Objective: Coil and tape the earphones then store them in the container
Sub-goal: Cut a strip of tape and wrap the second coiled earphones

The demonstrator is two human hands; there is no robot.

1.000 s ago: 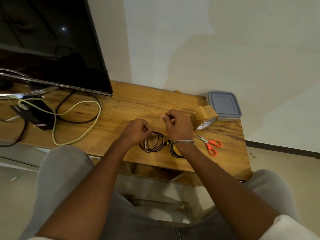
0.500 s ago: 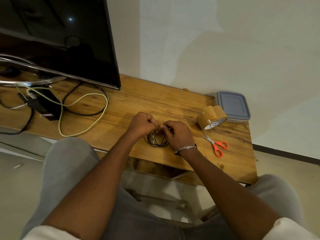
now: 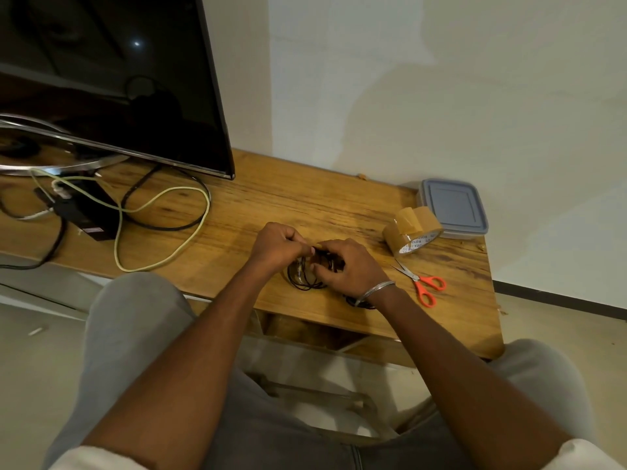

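A coil of black earphones [image 3: 303, 279] lies on the wooden table [image 3: 298, 205] between my hands. My left hand [image 3: 276, 244] pinches the coil's top from the left. My right hand [image 3: 349, 266] closes on it from the right, thumb and fingers over the wire. A second dark cable bundle [image 3: 356, 302] shows partly under my right wrist. A roll of brown tape [image 3: 412, 230] lies on its side to the right. A grey lidded container [image 3: 453, 207] sits at the table's far right corner, shut.
Orange-handled scissors [image 3: 424, 283] lie right of my right hand. A television [image 3: 112, 76] stands at the back left, with a black box [image 3: 84, 212] and loose yellow and black cables [image 3: 163, 212] below it. The table's right edge is close to the container.
My right hand came down and left from beside the tape roll to meet my left hand on the coil. The two hands are now pressed together over the earphones.
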